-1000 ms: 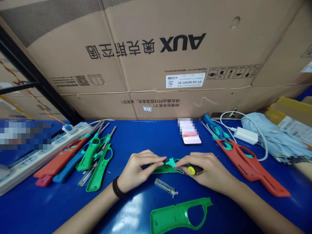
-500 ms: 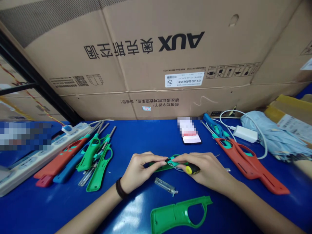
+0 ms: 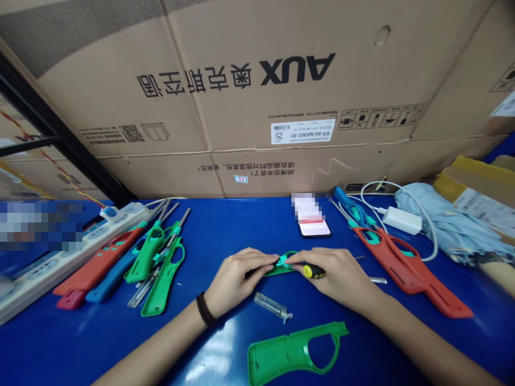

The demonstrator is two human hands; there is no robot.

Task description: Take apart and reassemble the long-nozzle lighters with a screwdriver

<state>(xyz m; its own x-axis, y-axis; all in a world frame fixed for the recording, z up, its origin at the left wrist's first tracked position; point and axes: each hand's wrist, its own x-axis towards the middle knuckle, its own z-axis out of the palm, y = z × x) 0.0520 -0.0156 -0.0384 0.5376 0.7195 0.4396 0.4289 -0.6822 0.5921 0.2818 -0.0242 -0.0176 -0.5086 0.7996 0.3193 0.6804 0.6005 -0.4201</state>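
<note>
Fingertips of my left hand (image 3: 241, 276) are closed on the near end of a green lighter shell half (image 3: 277, 270). A teal plastic part (image 3: 284, 260) sits on this shell, and the thumb and fingers of my right hand (image 3: 340, 276) pinch at it. Tucked in that same hand is a screwdriver (image 3: 314, 272) with a black and yellow handle, its yellow end facing left. Fingers hide much of the shell. Below my hands lie a clear fuel tank (image 3: 271, 305) and another green shell half (image 3: 281, 356), its hollow side up.
Several red, blue and green lighters (image 3: 107, 262) and loose parts lie left beside a white power strip (image 3: 36, 271). At right are red lighters (image 3: 396, 262), a white charger (image 3: 402, 221) and a folded blue umbrella (image 3: 434, 222). A phone (image 3: 316, 229) lies before a large carton (image 3: 241, 123).
My right hand has turned slightly, lifting the screwdriver handle a little. The thin wire below the teal part no longer shows. More of a silver metal tip shows beyond my right wrist.
</note>
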